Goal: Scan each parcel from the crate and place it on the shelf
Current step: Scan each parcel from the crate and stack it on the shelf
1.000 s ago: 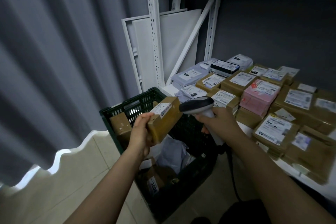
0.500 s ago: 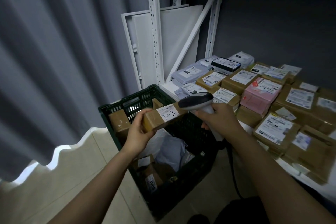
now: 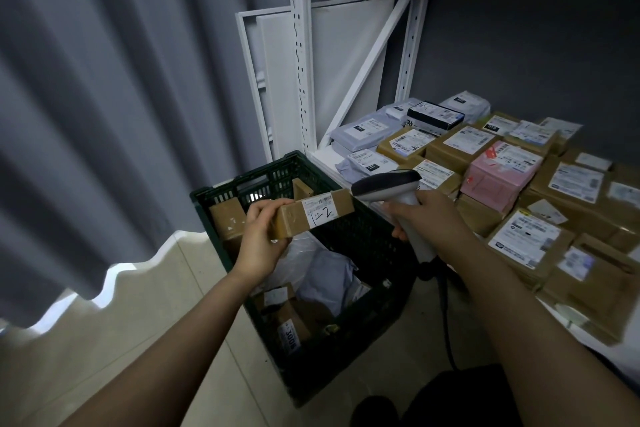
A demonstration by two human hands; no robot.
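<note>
Just right of the left hand's (image 3: 258, 246) fingers (image 3: 265, 210), the brown parcel (image 3: 313, 217) runs out sideways over the open crate (image 3: 363, 243), its long axis lying left to right and rising slightly toward the far end. Those fingers are clamped on its left end, curled over the top edge with the thumb underneath. The white label (image 3: 320, 211), hand-marked "1-2", faces up and toward the camera, sitting near the middle of the box, just right of the gripping fingers.

The right hand (image 3: 426, 218) has its fingers wrapped around the handle of the scanner (image 3: 388, 185), whose dark head sits just beside the parcel's right end and points leftward along it. By my reading, the head looks over the box's end more than squarely at the label, so the scan likely turns on tilting the label toward the head, or drawing the scanner back.

Beyond the scanner, to the right, the shelf (image 3: 325, 158) carries many labelled parcels, so the right hand is nearer it, though the left holds the box.
</note>
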